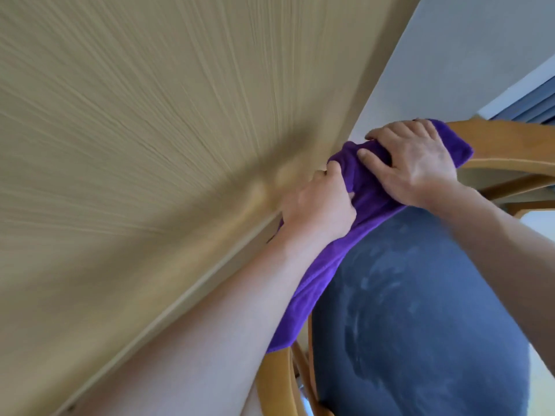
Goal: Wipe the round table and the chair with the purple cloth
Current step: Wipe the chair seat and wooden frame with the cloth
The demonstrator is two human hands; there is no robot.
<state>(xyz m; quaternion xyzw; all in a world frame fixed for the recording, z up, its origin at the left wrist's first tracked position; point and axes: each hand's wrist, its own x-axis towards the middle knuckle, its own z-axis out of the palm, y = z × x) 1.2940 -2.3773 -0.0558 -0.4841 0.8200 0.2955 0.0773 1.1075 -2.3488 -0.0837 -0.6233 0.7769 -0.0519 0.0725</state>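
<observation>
1. Head view: the purple cloth lies draped along the chair's curved wooden rail, from about 1 o'clock of centre down to about 5 o'clock, hanging beside the dark blue seat cushion.
2. The left hand, just right of centre, has its fingers curled into a bunched fold of the cloth, gripping it.
3. The right hand, at about 2 o'clock and close beside the left, lies on top of the cloth, fingers bent over it and pressing it onto the rail.
4. The round table, pale wood and blurred, fills the frame from 9 to 12 o'clock; its edge runs just beside the left hand.
5. A grey wall shows at 1 o'clock.
</observation>
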